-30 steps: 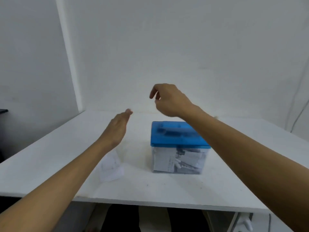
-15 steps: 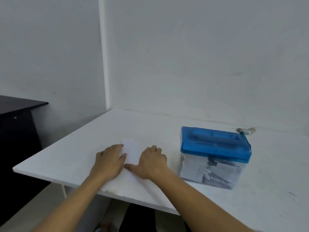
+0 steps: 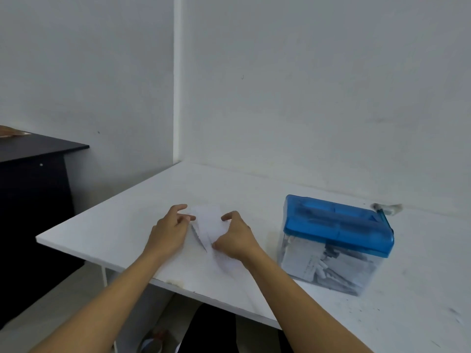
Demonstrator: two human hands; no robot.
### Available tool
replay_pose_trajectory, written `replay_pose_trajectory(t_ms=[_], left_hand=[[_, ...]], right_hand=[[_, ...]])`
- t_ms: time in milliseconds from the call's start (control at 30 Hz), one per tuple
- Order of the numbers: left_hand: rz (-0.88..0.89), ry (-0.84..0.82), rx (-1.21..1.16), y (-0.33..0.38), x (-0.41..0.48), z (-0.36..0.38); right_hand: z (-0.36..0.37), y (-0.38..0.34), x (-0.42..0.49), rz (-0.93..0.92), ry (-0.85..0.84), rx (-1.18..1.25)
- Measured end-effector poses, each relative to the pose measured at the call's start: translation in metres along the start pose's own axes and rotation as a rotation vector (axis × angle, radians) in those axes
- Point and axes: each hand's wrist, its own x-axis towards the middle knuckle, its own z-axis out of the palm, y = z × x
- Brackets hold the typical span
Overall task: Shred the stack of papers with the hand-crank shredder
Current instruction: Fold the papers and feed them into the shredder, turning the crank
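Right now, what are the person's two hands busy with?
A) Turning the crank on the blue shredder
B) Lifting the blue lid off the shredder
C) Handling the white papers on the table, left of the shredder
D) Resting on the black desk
C: the left hand and right hand both grip the papers on the table, while the shredder and its crank stand untouched.

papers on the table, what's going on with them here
A person works at a white table. The left hand and right hand both pinch the edges of the papers, lifting part of them off the surface. The shredder stands apart to the right, untouched, with shreds in its clear bin and its crank at the back.
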Motion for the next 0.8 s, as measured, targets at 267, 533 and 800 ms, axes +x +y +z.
replay_pose_trajectory(t_ms=[267, 533, 800], left_hand=[[0.021, -0.046, 0.068, 0.003, 0.0, 0.001], [0.007, -0.066, -0.192, 0.026, -0.012, -0.002], [0.127, -0.012, -0.424, 0.098, -0.004, -0.025]], right_hand=[[-0.012, 0.016, 0.004, 0.031, 0.143, 0.394], [-0.02, 0.006, -0.001, -0.08, 0.144, 0.486], [-0.044, -0.029, -0.016, -0.28, 0.102, 0.36]])
